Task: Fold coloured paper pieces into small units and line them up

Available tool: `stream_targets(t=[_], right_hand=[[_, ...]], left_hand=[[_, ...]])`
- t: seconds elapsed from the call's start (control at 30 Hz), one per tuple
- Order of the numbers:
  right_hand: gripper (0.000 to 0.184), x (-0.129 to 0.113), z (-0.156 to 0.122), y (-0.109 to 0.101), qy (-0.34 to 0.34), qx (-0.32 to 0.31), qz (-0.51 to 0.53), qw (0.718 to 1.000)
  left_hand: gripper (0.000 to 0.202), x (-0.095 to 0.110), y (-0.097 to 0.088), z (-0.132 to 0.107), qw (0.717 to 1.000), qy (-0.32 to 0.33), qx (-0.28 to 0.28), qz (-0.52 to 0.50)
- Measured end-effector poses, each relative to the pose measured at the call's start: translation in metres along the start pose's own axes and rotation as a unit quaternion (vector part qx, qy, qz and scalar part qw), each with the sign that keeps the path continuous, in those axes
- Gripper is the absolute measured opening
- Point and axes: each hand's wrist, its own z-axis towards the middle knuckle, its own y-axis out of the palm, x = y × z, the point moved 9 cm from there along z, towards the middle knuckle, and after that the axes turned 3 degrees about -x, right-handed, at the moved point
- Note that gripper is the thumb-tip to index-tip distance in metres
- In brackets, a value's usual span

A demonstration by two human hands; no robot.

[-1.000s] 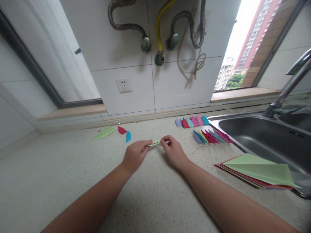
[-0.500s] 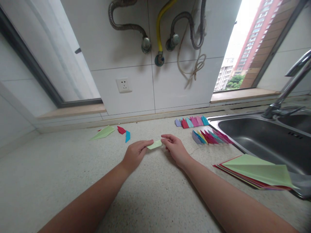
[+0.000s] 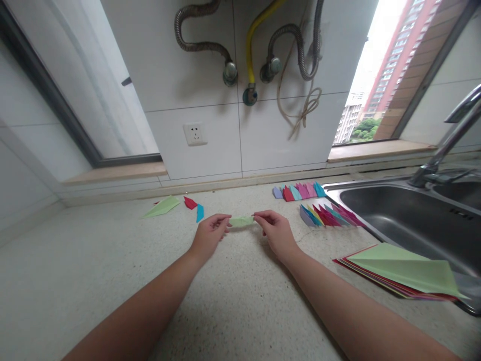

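A small light-green folded paper strip (image 3: 241, 220) is stretched between my two hands just above the speckled countertop (image 3: 93, 281). My left hand (image 3: 208, 234) pinches its left end with thumb and fingers closed. My right hand (image 3: 275, 230) pinches its right end the same way. To the right of my right hand lie two rows of folded coloured paper pieces, a near row (image 3: 330, 214) and a far row (image 3: 298, 190). A stack of coloured paper sheets (image 3: 402, 273) with a green sheet on top lies by the sink's edge.
A steel sink (image 3: 413, 215) with a tap (image 3: 447, 145) fills the right side. On the left of the counter lie a green folded piece (image 3: 162, 206), a red piece (image 3: 190, 202) and a blue piece (image 3: 199, 212). Hoses and a wall socket (image 3: 195, 134) are on the tiled wall behind.
The green strip has turned from tilted to level between my hands, and both hands have shifted slightly up and apart. The view has moved a little.
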Motion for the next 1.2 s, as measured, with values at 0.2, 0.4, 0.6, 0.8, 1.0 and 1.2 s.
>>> stream_targets(t=[0.2,0.4,0.6,0.8,1.0,1.2], right_hand=[[0.019,-0.023,-0.007,-0.001,-0.094,-0.01,-0.157,0.983],[0.017,-0.023,-0.009,-0.001,-0.101,-0.024,-0.251,0.962],[0.014,-0.031,-0.013,0.0,-0.121,-0.036,-0.366,0.922],[0.013,-0.043,-0.023,0.0,-0.143,-0.03,-0.424,0.894],[0.012,-0.051,-0.029,-0.019,-0.112,0.017,-0.423,0.899],[0.021,-0.056,-0.035,-0.089,-0.061,0.134,-0.43,0.891]], left_hand=[[0.031,-0.002,-0.008,0.003,0.999,0.006,0.019,0.032],[0.03,0.013,-0.008,0.001,0.998,0.05,0.012,0.032],[0.031,0.019,-0.008,0.0,0.997,0.072,0.001,0.038],[0.033,0.015,-0.004,0.0,0.997,0.066,-0.006,0.035],[0.035,0.005,-0.007,0.002,0.999,0.037,-0.004,-0.007],[0.032,-0.001,-0.002,0.002,0.998,0.038,-0.04,0.001]])
